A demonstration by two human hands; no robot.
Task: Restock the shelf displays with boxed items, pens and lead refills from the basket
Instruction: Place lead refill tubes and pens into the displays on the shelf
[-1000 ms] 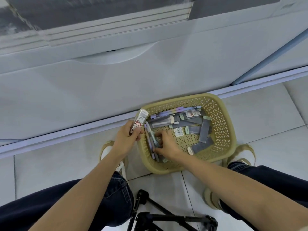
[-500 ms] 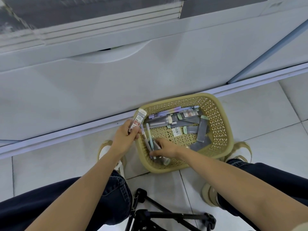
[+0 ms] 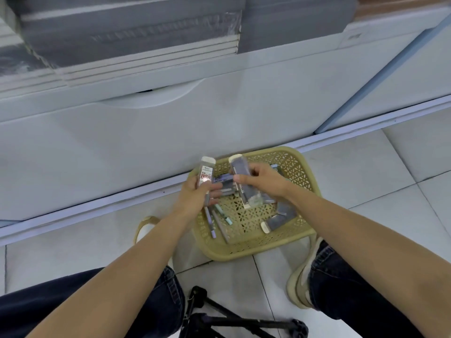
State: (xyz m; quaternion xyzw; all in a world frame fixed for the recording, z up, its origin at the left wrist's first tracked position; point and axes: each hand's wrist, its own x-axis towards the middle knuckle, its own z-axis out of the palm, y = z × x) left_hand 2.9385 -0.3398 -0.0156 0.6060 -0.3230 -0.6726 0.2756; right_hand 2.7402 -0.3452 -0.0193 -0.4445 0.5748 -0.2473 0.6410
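Observation:
A tan perforated basket [image 3: 295,167] stands on the floor tiles against the white shelf base. My left hand [image 3: 195,196] grips a clear lead refill case [image 3: 206,173] with a red label, upright at the basket's left rim. My right hand [image 3: 263,180] holds a grey lead refill case [image 3: 240,174] with a white cap above the basket, close beside the left one. Several pens [image 3: 220,215] lie at the basket's left side. More grey refill cases [image 3: 280,215] lie at its lower right.
A white cabinet front [image 3: 122,142] with a curved drawer recess fills the view above the basket; grey stacked goods [image 3: 136,35] sit on the shelf over it. A black tripod [image 3: 234,320] lies on the tiles between my knees. Shoes flank the basket.
My right hand left the basket floor, picked up a grey refill case and lifted it up beside the left hand's case. The view tilted upward, showing more of the shelf.

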